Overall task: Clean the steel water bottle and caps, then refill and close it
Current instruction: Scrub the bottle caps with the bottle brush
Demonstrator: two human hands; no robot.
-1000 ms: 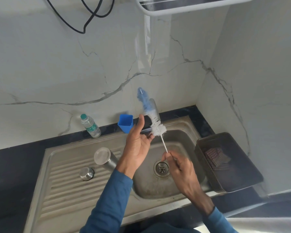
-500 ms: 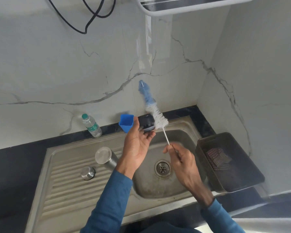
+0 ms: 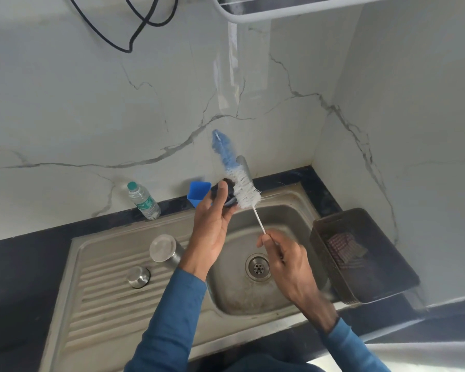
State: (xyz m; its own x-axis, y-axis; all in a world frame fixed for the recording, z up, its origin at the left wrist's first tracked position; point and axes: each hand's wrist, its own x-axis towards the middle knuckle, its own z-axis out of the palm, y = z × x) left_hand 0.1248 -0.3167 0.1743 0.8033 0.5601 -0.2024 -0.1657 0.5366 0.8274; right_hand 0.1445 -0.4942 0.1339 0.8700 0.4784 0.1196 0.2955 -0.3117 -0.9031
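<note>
My left hand grips a small dark cap above the far edge of the sink basin. My right hand pinches the thin white handle of a blue and white bottle brush, whose white bristles press against the cap. The steel water bottle stands upside down on the ribbed draining board, partly behind my left forearm. A small round steel cap lies on the board just in front of it.
A blue plastic cup and a small clear water bottle stand at the back by the marble wall. A dark basket holding a scrub pad sits right of the basin. The tap rises behind the brush. Black cables hang top left.
The dark cap has come into view in my left hand and the brush's bristles now rub on it. The brush has shifted slightly up and down. The steel bottle and steel cap stay put.
</note>
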